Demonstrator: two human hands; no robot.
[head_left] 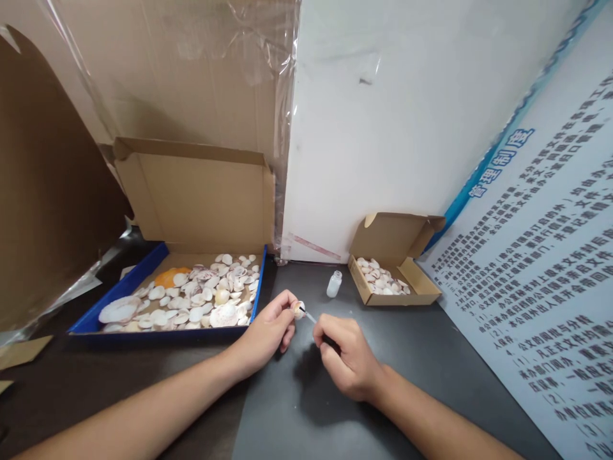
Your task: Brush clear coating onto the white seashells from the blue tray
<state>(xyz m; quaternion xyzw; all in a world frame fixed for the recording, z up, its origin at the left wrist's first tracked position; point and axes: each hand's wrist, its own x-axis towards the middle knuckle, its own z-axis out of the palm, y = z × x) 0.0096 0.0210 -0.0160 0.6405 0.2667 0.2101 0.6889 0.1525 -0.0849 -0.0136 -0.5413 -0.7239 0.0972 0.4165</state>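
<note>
My left hand (272, 329) pinches a small seashell (298, 310) between thumb and fingertips, above the dark table. In my right hand (348, 354) is a thin brush (310, 317) with a pale stem, its fingers closed round the other end. The brush's dark tip touches or nearly touches the shell; I cannot tell which. Behind the hands stands a small uncapped bottle (334, 285) with whitish contents.
To the left, a blue-edged cardboard box (163, 329) with its lid raised holds many shells (196, 297). A smaller open cardboard box (424, 291) with shells stands back right. A white panel (368, 147) and a printed board (536, 236) border the table.
</note>
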